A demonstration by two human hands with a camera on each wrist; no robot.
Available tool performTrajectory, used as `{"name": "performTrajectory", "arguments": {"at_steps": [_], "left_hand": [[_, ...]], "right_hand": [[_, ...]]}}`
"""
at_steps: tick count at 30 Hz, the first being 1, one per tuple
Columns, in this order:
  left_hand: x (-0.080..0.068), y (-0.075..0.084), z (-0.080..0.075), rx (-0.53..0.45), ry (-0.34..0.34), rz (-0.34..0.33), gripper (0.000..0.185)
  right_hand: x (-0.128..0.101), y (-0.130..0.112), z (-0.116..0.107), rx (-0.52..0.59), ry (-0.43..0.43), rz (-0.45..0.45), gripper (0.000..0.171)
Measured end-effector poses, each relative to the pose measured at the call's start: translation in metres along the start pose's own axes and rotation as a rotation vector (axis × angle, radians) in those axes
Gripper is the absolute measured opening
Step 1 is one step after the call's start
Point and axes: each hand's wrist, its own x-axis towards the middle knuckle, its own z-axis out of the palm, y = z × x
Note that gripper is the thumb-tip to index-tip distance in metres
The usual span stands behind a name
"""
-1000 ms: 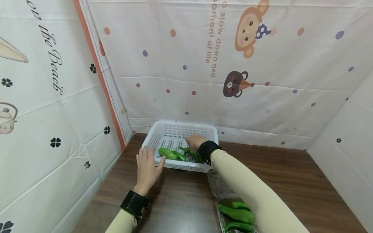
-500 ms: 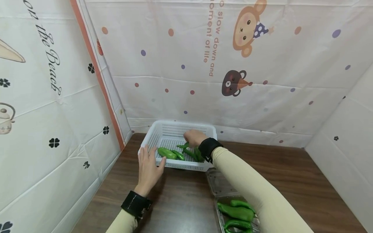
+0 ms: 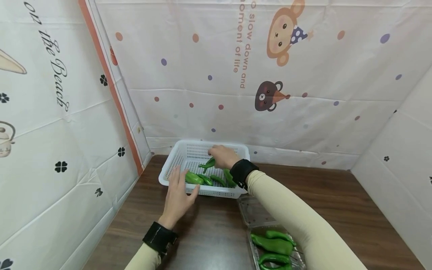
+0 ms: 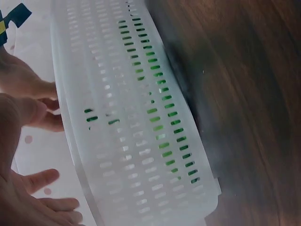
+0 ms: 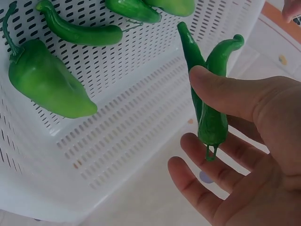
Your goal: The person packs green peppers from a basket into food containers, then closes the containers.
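- Since a second ago, the right hand has risen from the basket floor, lifting green peppers with it; the left hand has slid slightly right along the basket's near rim.
- A dark wooden counter sits in a corner hung with cartoon-printed white sheets.
- A white perforated plastic basket stands at the back of the counter.
- The left hand lies flat, fingers straight and spread, pressing the basket's near wall.
- The right hand hovers over the basket; its thumb and fingers pinch two slim green peppers, held together, tips pointing away.
- Four more green peppers lie on the basket floor below, apart from the held pair.
- A clear plastic clamshell tray, just right of the basket, holds further green peppers.
- Judged from this: handling the pair well seems to call for a firm pinch, since the glossy skins could slip, and for the left hand steadying the light basket.
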Motion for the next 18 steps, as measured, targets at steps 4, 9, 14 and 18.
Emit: {"name": "performTrajectory", "arguments": {"at_steps": [4, 9, 14, 18], "left_hand": [[-0.001, 0.004, 0.004, -0.022, -0.033, 0.038, 0.076], [-0.002, 0.012, 0.007, -0.051, -0.048, 0.05, 0.079], [-0.002, 0.022, 0.007, -0.078, -0.054, 0.086, 0.08], [-0.003, 0.031, 0.008, -0.091, -0.056, 0.139, 0.079]], "right_hand": [[-0.005, 0.0, 0.0, -0.021, 0.041, -0.017, 0.029], [-0.013, 0.002, -0.002, -0.02, 0.082, -0.048, 0.024], [-0.021, 0.003, -0.004, 0.024, 0.093, -0.06, 0.025], [-0.026, 0.002, -0.006, 0.065, 0.095, -0.051, 0.029]]}}
